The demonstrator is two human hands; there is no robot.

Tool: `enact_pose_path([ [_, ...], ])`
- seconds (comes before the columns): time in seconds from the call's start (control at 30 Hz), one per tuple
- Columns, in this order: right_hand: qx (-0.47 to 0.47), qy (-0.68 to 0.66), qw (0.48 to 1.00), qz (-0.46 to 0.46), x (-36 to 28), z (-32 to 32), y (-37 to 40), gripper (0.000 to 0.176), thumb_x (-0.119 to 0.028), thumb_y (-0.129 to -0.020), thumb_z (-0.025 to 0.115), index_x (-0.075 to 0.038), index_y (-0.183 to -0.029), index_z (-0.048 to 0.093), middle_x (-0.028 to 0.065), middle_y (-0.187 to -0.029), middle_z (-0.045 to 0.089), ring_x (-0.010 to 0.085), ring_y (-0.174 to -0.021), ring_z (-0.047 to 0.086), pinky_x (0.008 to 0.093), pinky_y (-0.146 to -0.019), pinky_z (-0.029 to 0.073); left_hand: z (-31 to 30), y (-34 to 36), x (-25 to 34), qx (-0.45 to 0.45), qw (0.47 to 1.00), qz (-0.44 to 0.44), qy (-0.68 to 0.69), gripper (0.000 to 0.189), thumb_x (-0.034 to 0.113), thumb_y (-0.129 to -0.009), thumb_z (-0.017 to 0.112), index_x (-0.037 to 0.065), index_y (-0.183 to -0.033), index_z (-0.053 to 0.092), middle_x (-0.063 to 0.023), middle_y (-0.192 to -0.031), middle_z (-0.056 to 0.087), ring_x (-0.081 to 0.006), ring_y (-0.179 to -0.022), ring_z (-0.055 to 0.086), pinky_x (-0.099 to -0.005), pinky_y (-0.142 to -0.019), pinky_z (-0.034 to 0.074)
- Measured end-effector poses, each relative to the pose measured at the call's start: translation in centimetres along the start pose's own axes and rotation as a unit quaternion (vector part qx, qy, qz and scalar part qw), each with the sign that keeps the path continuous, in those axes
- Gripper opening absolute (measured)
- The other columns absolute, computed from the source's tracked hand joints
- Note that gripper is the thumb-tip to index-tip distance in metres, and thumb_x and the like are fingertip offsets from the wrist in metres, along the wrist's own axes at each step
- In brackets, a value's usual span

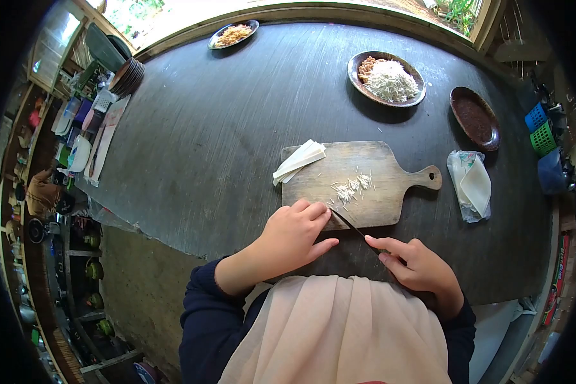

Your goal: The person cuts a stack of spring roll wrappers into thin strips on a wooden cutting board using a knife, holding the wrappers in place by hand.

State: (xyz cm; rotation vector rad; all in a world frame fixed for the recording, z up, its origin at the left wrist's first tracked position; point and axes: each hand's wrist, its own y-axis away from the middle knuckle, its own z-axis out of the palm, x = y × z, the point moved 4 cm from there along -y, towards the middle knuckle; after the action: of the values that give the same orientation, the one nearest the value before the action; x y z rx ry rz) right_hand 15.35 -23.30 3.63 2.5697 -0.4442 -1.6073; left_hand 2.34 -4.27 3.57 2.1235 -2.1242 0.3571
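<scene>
A wooden cutting board (pixel 365 166) lies on the dark table, its handle to the right. My left hand (pixel 297 232) rests at the board's lower left edge, fingertips pressed together beside the knife tip; what they hold is hidden. My right hand (pixel 417 264) grips the handle of a dark knife (pixel 347 222), whose blade slants up and left over the board's near edge. Thin white shreds (pixel 352 187) are scattered mid-board. Several white strips (pixel 299 160) lie stacked across the board's upper left corner.
Beyond the board stands a plate (pixel 354 82) of white shreds and brown bits; a smaller filled plate (pixel 212 43) is at the far left. An oval brown dish (pixel 475 118) and a white piece on plastic wrap (pixel 472 185) lie right. Stacked plates (pixel 127 77) stand left.
</scene>
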Motion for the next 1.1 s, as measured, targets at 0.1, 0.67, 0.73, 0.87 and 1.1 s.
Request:
enact_pose_path([
  [0.1,-0.008,-0.021,1.000,0.017,0.1,0.1,-0.1,0.040,-0.007,-0.098,0.053,-0.010,-0.138,0.056,0.0139,-0.057,0.054,0.0245,-0.045,0.051,0.0354,-0.052,0.042,-0.1,-0.1,0.1,-0.021,1.000,-0.014,0.008,0.050,0.043,-0.091,0.065,-0.001,-0.115,0.067,-0.0071,-0.115,0.064,-0.0224,-0.103,0.060,-0.0332,-0.080,0.052],
  [0.67,-0.017,0.071,0.997,0.024,-0.2,-0.2,0.9,0.039,-0.012,-0.098,0.053,-0.013,-0.137,0.056,0.0182,-0.059,0.056,0.0355,-0.051,0.057,0.0422,-0.054,0.045,-0.3,-0.3,0.3,-0.026,0.999,-0.031,-0.010,0.043,0.041,-0.092,0.066,0.004,-0.113,0.070,-0.0041,-0.112,0.066,-0.0211,-0.098,0.061,-0.0326,-0.078,0.053],
  [0.73,-0.017,0.069,0.997,0.028,-0.3,-0.2,0.9,0.039,-0.012,-0.098,0.053,-0.013,-0.137,0.056,0.0183,-0.059,0.056,0.0356,-0.050,0.057,0.0423,-0.054,0.045,-0.2,-0.3,0.2,-0.024,0.999,-0.029,-0.001,0.042,0.040,-0.091,0.068,0.004,-0.112,0.070,-0.0045,-0.110,0.066,-0.0217,-0.097,0.061,-0.0335,-0.079,0.053],
  [0.87,-0.007,0.059,0.998,0.020,-0.1,-0.1,0.9,0.038,-0.012,-0.098,0.053,-0.013,-0.137,0.055,0.0183,-0.059,0.056,0.0354,-0.050,0.056,0.0421,-0.054,0.045,0.1,-0.4,-0.4,-0.012,0.999,-0.026,0.034,0.040,0.038,-0.091,0.069,0.004,-0.112,0.070,-0.0053,-0.110,0.066,-0.0231,-0.096,0.062,-0.0351,-0.080,0.053],
  [1.1,0.002,-0.002,1.000,0.017,0.6,0.8,-0.2,0.040,-0.009,-0.098,0.053,-0.012,-0.138,0.053,0.0197,-0.059,0.055,0.0359,-0.049,0.055,0.0422,-0.053,0.044,-0.5,-0.8,-0.9,0.052,0.995,-0.042,0.071,0.025,0.025,-0.088,0.071,0.005,-0.104,0.069,-0.0062,-0.105,0.065,-0.0259,-0.094,0.063,-0.0363,-0.081,0.053],
])
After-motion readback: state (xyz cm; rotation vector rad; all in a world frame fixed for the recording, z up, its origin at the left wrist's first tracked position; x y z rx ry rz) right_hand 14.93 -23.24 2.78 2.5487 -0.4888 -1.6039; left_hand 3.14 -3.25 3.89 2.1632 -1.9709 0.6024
